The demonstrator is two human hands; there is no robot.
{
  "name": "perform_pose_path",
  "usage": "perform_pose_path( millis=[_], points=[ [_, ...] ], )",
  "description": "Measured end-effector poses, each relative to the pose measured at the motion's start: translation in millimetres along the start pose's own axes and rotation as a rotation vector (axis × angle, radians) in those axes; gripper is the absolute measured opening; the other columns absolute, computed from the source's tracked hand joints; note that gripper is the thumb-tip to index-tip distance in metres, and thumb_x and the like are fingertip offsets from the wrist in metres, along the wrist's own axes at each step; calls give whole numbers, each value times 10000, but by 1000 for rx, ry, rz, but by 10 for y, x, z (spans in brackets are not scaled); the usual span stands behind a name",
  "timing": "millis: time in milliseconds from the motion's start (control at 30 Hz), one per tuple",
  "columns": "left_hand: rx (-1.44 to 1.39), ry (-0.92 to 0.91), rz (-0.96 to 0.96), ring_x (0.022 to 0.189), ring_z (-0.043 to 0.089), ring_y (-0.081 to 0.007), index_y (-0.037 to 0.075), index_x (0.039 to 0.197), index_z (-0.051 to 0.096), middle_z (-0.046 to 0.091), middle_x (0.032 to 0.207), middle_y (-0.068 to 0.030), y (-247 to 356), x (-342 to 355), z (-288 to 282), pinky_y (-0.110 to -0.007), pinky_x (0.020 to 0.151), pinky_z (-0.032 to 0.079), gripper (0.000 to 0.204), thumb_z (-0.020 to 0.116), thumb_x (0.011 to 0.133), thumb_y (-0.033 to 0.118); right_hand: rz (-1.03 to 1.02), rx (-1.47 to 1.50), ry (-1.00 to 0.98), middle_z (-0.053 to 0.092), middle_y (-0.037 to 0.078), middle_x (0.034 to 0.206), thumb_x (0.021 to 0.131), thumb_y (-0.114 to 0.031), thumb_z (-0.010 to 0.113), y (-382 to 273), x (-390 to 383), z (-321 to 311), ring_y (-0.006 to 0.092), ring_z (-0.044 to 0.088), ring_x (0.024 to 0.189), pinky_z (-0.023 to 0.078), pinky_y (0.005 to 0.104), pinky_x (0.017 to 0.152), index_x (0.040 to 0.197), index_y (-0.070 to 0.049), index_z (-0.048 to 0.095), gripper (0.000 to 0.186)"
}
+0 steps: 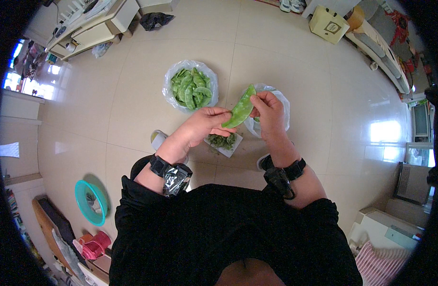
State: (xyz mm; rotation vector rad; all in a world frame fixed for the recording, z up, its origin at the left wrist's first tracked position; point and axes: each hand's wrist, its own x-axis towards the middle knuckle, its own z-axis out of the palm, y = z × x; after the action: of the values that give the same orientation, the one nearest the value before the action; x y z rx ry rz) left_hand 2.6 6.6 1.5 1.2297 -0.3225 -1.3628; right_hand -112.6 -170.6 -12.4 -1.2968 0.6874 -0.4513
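A broad, flat green bean pod is stretched between my two hands, tilted with its upper tip to the right. My left hand pinches its lower end between thumb and fingers. Nearer the upper end, my right hand grips the pod with thumb and forefinger. Beyond my left hand stands a bowl lined with a clear plastic bag, full of green pods. Under my right hand is a second bag-lined bowl, its contents mostly hidden. Green trimmings lie on a white sheet below my hands.
My feet, in light and dark footwear, flank the white sheet on the tiled floor. A turquoise basin sits at left by a pink container. Farther off are a black bag, a white cabinet and a yellow bag.
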Motion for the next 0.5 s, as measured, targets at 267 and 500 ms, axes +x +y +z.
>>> perform_pose_path(
  millis=[267, 500],
  points=[
    [438, 154, 58, 767, 682, -92, 28, 1016, 678, 680, 837, 5, -12, 13, 15, -222, 611, 493, 178, 596, 996, 185, 21, -14, -13, 635, 6, 777, 905, -127, 690, -8, 14, 25, 89, 578, 638, 476, 246, 569, 961, -23, 640, 128],
    [737, 180, 200, 704, 642, -84, -27, 968, 663, 647, 736, -20, 35, -27, 80, -250, 613, 475, 189, 580, 984, 142, -70, -110, -157, 657, 16, 905, 895, -51, 685, 7, -18, 54, 79, 611, 807, 491, 241, 727, 1059, -13, 601, 188]
  ],
)
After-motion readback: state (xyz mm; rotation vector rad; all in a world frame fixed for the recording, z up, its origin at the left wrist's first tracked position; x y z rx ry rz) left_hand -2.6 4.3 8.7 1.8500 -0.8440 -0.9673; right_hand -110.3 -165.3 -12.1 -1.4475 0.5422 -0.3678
